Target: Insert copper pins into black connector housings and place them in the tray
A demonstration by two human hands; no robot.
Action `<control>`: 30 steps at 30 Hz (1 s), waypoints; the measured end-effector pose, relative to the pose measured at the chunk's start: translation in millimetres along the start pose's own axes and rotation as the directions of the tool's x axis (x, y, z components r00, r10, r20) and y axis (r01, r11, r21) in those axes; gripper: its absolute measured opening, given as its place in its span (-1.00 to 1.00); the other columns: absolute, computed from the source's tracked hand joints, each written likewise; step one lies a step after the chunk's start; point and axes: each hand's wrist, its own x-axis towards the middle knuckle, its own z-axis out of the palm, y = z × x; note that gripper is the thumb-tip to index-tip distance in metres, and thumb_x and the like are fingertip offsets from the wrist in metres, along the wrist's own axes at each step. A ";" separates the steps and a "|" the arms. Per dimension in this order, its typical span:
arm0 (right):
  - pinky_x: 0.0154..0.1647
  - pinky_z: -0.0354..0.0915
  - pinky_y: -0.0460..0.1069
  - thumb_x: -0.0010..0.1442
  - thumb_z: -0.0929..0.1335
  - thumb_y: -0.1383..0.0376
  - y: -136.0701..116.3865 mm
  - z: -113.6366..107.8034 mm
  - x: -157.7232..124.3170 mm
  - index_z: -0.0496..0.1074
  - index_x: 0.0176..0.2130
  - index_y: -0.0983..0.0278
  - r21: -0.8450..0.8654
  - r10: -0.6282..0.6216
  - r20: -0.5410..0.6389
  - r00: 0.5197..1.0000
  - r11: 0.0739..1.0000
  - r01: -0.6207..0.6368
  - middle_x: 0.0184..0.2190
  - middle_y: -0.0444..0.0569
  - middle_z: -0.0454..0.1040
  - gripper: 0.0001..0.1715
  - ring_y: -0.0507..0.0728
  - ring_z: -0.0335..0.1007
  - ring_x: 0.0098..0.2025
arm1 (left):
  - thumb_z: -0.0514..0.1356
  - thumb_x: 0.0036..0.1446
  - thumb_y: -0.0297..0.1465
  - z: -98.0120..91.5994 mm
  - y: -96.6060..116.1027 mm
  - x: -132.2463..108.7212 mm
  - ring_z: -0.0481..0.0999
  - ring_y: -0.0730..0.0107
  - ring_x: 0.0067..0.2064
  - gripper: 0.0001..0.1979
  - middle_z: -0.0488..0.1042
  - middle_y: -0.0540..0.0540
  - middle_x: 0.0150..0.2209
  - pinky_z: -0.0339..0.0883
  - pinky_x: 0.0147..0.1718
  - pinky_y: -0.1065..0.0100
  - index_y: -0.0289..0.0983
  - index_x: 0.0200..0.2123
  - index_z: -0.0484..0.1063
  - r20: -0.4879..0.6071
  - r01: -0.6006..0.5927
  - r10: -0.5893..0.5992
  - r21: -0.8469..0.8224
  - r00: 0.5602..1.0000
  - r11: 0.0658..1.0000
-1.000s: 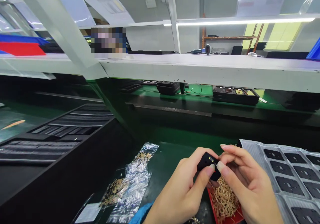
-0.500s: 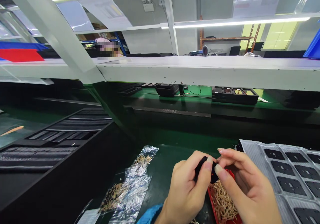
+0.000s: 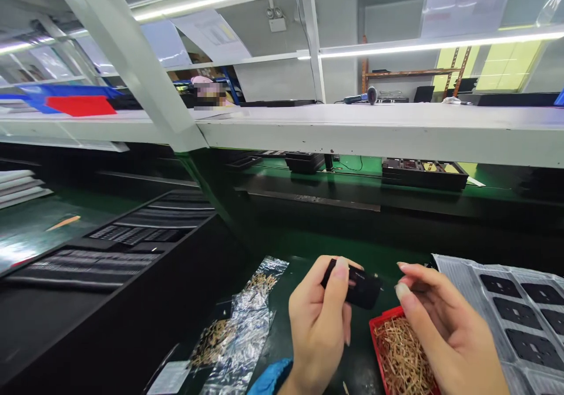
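My left hand [image 3: 318,324] grips a small flat black plastic piece [image 3: 363,289] between thumb and fingers, tilted above the bench. A tiny shiny bit shows at the piece's right end. Just right of it, apart from the piece, is my right hand [image 3: 445,318], its thumb and fingertips drawn together in a pinch. Whatever may be between those tips is too small to make out. Below the right hand lies a red box [image 3: 375,336] filled with thin copper-coloured metal pieces [image 3: 403,351], partly hidden by that hand.
At right, a translucent tray [image 3: 467,301] holds several black plates [image 3: 513,313]. Left of my hands lie plastic bags [image 3: 247,324] with small brass-coloured parts. A large black bin [image 3: 176,301] stands further left. A white shelf [image 3: 352,130] crosses ahead, with a person [image 3: 209,92] beyond.
My right hand has come away from the black piece, which my left hand now shows tilted to the right. The view has shifted slightly left, showing more of the red box.
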 end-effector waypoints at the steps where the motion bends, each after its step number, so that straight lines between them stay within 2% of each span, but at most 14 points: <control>1: -0.07 0.58 -0.15 0.26 0.51 -0.11 -0.8 3.0 0.2 0.65 0.01 0.05 -0.001 0.005 0.008 1.000 1.000 -0.005 -0.09 -0.03 0.68 -0.56 0.16 0.70 -0.01 | 0.17 0.45 0.02 0.1 -0.3 1.2 0.19 0.70 -0.73 -0.50 0.47 0.01 -0.48 -0.05 -0.76 0.61 -0.31 -0.27 0.53 0.003 0.026 -0.026 -0.032 1.000 0.999; 3: -0.07 0.58 -0.13 0.28 0.48 -0.14 -4.6 10.9 -0.2 0.66 -0.05 0.08 -0.014 0.001 0.055 0.998 1.000 0.000 -0.14 -0.05 0.69 -0.57 0.15 0.71 -0.07 | 0.20 0.42 0.07 0.8 -1.2 2.8 0.18 0.71 -0.74 -0.48 0.45 0.03 -0.51 -0.04 -0.77 0.63 -0.31 -0.25 0.52 0.032 0.071 -0.069 -0.091 0.997 0.993; 7: -0.30 0.55 -0.15 0.34 0.44 -0.14 -7.8 20.1 1.6 0.66 -0.09 0.09 -0.064 -0.019 0.112 0.994 0.998 0.026 -0.28 -0.08 0.72 -0.58 0.08 0.68 -0.32 | 0.20 0.39 0.12 2.3 -1.9 1.7 0.29 0.62 -0.73 -0.43 0.42 0.04 -0.56 0.14 -0.74 0.60 -0.32 -0.21 0.54 0.093 0.113 -0.098 -0.166 0.991 0.980; 10: -0.31 0.57 -0.14 0.36 0.44 -0.12 -3.0 18.3 3.8 0.64 -0.06 0.11 -0.045 -0.033 0.139 0.990 0.998 0.039 -0.29 -0.07 0.74 -0.59 0.10 0.71 -0.33 | 0.22 0.38 0.12 2.5 -0.6 -0.2 0.35 0.58 -0.71 -0.44 0.42 0.05 -0.56 0.23 -0.71 0.58 -0.32 -0.17 0.54 0.101 0.113 -0.095 -0.183 0.990 0.977; 15: -0.36 0.55 -0.18 0.38 0.43 -0.09 -1.1 18.0 0.9 0.62 -0.04 0.09 -0.044 -0.047 0.157 0.986 0.998 0.055 -0.31 -0.08 0.75 -0.62 0.09 0.72 -0.34 | 0.26 0.36 0.13 2.5 -1.4 2.4 0.36 0.61 -0.71 -0.45 0.44 0.06 -0.53 0.22 -0.73 0.61 -0.31 -0.20 0.52 0.089 0.089 -0.074 -0.181 0.993 0.979; 18: -0.37 0.52 -0.20 0.37 0.44 -0.07 -5.6 21.9 -0.3 0.64 -0.09 0.09 -0.064 -0.078 0.112 0.991 0.994 0.086 -0.35 -0.12 0.72 -0.66 0.06 0.70 -0.37 | 0.27 0.35 0.13 1.7 -1.7 4.6 0.37 0.61 -0.71 -0.44 0.48 0.03 -0.52 0.20 -0.74 0.62 -0.31 -0.23 0.52 0.076 0.066 -0.053 -0.173 0.996 0.983; 20: -0.33 0.54 -0.19 0.38 0.45 -0.04 -7.1 23.6 1.0 0.65 -0.08 0.06 -0.086 -0.121 0.083 0.989 0.988 0.128 -0.30 -0.13 0.72 -0.70 0.05 0.69 -0.35 | 0.28 0.35 0.12 1.3 -0.3 4.0 0.37 0.62 -0.71 -0.44 0.50 0.01 -0.51 0.19 -0.73 0.63 -0.32 -0.24 0.54 0.067 0.051 -0.041 -0.165 0.997 0.985; 25: -0.01 0.59 -0.11 0.37 0.48 0.09 -0.6 24.3 6.0 0.62 0.08 -0.07 -0.111 -0.292 -0.018 0.956 0.951 0.288 0.01 -0.11 0.68 -0.71 0.11 0.70 0.00 | 0.28 0.36 0.08 3.3 6.0 -3.8 0.38 0.60 -0.73 -0.48 0.57 -0.04 -0.49 0.21 -0.72 0.59 -0.32 -0.24 0.59 0.061 0.032 -0.024 -0.134 0.998 0.990; 30: -0.21 0.53 -0.10 0.35 0.50 0.19 0.0 33.9 0.4 0.68 -0.18 0.01 -0.057 -0.353 -0.216 0.910 0.935 0.349 -0.07 -0.06 0.63 -0.94 0.14 0.61 -0.01 | 0.27 0.38 0.08 6.1 6.4 -9.2 0.45 0.52 -0.72 -0.50 0.57 -0.03 -0.54 0.34 -0.66 0.55 -0.29 -0.19 0.62 0.117 0.018 -0.006 -0.106 0.993 0.994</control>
